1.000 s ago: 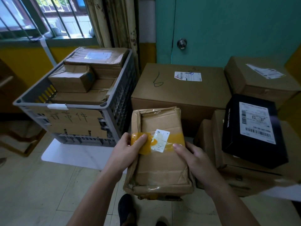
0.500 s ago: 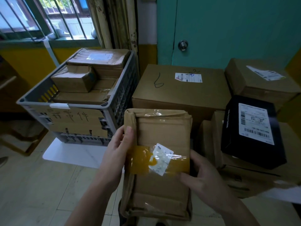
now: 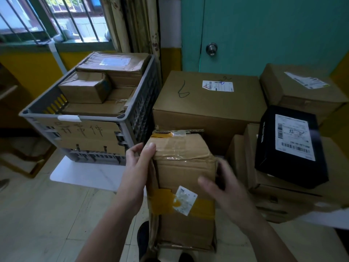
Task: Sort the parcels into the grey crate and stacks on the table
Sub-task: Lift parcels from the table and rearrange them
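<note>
In the head view, a taped cardboard parcel [image 3: 185,171] was held upright over the floor, close in front of the grey crate [image 3: 143,110] and the large carton marked 6 [image 3: 207,106]. The left hand [image 3: 136,167] was curled round its upper left edge, with the thumb laid on the top fold. The right hand [image 3: 222,190], blurred, was wrapped round the right edge, thumb across the front. Brown parcels [image 3: 85,89] were stacked inside the crate. A black box [image 3: 290,167] was lying on cartons at the right.

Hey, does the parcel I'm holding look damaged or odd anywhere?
Yes. The parcel looks battered: creased cardboard, wrinkled clear tape, and a torn flap with an exposed corrugated edge sticking up at its far end.
</note>
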The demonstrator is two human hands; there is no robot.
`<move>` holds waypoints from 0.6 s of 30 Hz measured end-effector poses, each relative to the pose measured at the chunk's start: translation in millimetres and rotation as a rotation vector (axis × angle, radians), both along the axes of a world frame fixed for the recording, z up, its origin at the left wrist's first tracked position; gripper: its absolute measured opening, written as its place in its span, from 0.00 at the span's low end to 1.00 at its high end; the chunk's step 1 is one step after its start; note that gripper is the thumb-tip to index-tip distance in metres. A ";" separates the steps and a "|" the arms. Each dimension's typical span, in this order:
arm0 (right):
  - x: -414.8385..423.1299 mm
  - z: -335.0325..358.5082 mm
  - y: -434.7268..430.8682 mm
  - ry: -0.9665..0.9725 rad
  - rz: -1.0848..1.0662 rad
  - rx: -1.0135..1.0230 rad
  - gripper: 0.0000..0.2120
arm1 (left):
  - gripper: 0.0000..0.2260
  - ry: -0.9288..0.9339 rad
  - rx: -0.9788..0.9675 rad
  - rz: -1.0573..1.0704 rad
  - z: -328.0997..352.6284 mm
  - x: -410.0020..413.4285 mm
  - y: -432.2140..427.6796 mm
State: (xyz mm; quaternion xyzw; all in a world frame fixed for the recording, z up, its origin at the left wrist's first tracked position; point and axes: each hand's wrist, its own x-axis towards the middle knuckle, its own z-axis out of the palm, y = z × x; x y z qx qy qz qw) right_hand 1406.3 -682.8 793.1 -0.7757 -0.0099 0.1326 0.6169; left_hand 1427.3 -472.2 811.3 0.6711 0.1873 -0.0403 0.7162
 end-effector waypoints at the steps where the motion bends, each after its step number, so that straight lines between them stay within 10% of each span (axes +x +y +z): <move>1: 3.8 3.0 1.9 -0.052 -0.057 0.018 0.43 | 0.34 -0.020 0.012 -0.013 -0.3 -0.9 -0.6; 18: 4.8 6.4 1.8 -0.228 0.114 -0.211 0.24 | 0.25 0.065 0.065 -0.203 -2.1 -10.1 15.5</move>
